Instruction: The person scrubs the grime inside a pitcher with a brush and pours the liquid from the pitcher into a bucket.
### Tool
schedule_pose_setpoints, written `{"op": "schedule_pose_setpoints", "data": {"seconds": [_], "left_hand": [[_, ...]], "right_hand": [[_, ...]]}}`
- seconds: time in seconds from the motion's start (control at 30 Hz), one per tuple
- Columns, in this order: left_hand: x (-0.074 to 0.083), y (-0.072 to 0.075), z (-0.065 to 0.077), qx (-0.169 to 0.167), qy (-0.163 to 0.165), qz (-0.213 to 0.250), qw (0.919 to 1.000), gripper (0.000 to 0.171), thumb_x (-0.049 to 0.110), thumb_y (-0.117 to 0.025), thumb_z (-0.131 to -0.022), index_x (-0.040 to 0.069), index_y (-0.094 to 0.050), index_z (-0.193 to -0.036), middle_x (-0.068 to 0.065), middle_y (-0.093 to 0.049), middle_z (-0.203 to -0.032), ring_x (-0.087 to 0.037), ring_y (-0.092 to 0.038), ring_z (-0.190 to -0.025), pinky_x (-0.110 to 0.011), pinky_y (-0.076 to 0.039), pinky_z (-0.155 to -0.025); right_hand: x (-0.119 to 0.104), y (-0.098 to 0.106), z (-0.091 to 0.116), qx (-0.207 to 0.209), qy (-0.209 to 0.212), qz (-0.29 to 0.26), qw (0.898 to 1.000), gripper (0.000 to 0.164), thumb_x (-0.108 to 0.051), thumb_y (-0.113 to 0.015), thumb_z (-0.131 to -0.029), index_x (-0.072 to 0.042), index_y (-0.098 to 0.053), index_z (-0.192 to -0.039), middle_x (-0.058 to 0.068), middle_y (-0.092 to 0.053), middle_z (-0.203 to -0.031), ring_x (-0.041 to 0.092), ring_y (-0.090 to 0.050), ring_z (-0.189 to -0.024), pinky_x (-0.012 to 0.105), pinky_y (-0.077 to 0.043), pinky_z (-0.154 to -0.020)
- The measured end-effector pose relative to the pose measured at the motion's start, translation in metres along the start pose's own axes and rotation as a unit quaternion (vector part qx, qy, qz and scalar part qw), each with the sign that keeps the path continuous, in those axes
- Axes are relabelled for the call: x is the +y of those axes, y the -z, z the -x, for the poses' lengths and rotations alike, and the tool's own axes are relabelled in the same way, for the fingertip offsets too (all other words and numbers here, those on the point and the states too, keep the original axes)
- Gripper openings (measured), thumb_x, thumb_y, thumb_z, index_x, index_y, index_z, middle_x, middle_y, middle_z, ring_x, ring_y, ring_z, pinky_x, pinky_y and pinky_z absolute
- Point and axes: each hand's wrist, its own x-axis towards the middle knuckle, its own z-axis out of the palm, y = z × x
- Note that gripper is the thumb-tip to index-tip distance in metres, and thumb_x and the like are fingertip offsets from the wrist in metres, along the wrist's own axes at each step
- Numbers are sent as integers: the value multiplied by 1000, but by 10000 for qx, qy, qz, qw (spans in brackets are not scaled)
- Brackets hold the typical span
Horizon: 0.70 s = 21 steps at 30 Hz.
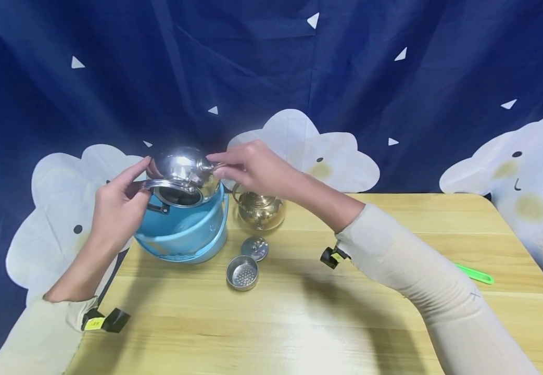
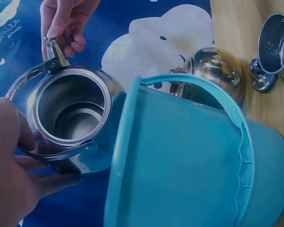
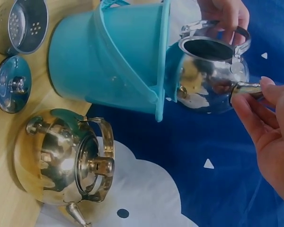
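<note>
A silver metal teapot (image 1: 184, 165) without its lid is tilted above a blue bucket (image 1: 210, 250), its round mouth facing toward me. On the left, my left hand (image 1: 120, 203) grips it, thumb by the hoop handle and fingers against the body. The right hand (image 1: 258, 167) pinches its short spout (image 3: 248, 89) between thumb and fingers. Inside, the teapot's bare metal bottom (image 2: 78, 123) shows in the left wrist view. How much of the left palm touches the handle is hidden.
Right of the bucket stands a gold-toned teapot (image 1: 263, 213) with its lid on. In front of it lie a small round lid (image 1: 255, 248) and a perforated metal strainer cup (image 1: 242, 273). A green strip-like object (image 1: 477, 274) lies partly behind the right sleeve. A blue curtain (image 1: 271, 62) hangs behind the table.
</note>
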Motion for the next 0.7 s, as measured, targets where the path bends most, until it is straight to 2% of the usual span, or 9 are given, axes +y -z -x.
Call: {"op": "schedule_pose_setpoints", "data": {"seconds": [0.03, 0.13, 0.23, 0.3, 0.33, 0.43, 0.53, 0.6, 0.7], "left_hand": [[2, 0, 0, 13, 18, 7, 10000, 55, 7, -53, -99, 24, -54, -151, -11, -61, -148, 11, -65, -110, -2, -45, -72], [6, 1, -1, 44, 13, 23, 10000, 53, 10, -53, -100, 26, -55, -150, -11, -62, -147, 27, -56, -98, -4, -44, -70], [10, 2, -1, 47, 19, 32, 10000, 52, 10, -53, -100, 26, -56, -149, -10, -63, -146, 28, -55, -95, -5, -44, -68], [12, 2, -2, 42, 47, 61, 10000, 52, 10, -52, -99, 26, -58, -148, -9, -64, -145, 26, -58, -98, -4, -45, -70], [13, 2, -2, 31, 71, 55, 10000, 52, 10, -52, -99, 26, -58, -148, -8, -63, -146, 21, -62, -103, -3, -45, -72], [17, 1, -3, -41, 143, 111, 9998, 52, 10, -52, -99, 26, -58, -148, -4, -62, -148, -4, -69, -120, -1, -47, -78], [22, -2, -5, -102, 149, 226, 9996, 51, 9, -52, -99, 25, -58, -148, -3, -63, -147, -24, -66, -127, 0, -47, -86], [25, -4, -6, -135, 110, 297, 9994, 50, 9, -52, -100, 23, -58, -148, -4, -65, -145, -22, -66, -128, 0, -47, -90], [29, -6, -7, -156, 65, 371, 9992, 49, 9, -52, -99, 21, -60, -146, -6, -68, -140, -8, -68, -123, -2, -49, -89]], "right_hand": [[-1, 1, 0, -1, -57, -14, 10000, 41, -24, -68, -101, -4, -66, -136, 7, -73, -86, 15, -55, -73, 25, -51, -75], [-2, 5, 2, 14, -203, -69, 9998, 41, -25, -68, -101, -5, -67, -136, 8, -78, -99, 15, -60, -77, 26, -53, -79], [-3, 9, 4, 67, -251, -129, 9996, 40, -24, -68, -101, -5, -67, -136, 9, -79, -111, 16, -65, -82, 27, -55, -84], [-2, 11, 6, 109, -249, -160, 9995, 39, -24, -68, -101, -5, -68, -135, 10, -79, -115, 16, -67, -84, 28, -56, -88], [-2, 12, 7, 119, -268, -163, 9994, 39, -24, -68, -101, -5, -68, -135, 10, -79, -115, 15, -68, -85, 29, -56, -89], [-2, 15, 11, 130, -365, -216, 9990, 39, -25, -68, -101, -7, -69, -135, 9, -79, -116, 15, -70, -86, 30, -56, -90], [-2, 19, 16, 123, -520, -278, 9982, 39, -26, -68, -101, -8, -69, -135, 8, -78, -120, 14, -73, -92, 30, -56, -93], [-2, 22, 19, 121, -632, -397, 9971, 39, -26, -69, -101, -9, -69, -135, 8, -76, -125, 13, -76, -95, 31, -57, -95], [-1, 26, 23, 143, -803, -646, 9946, 38, -27, -68, -101, -11, -69, -135, 7, -74, -130, 12, -78, -97, 29, -59, -95]]}}
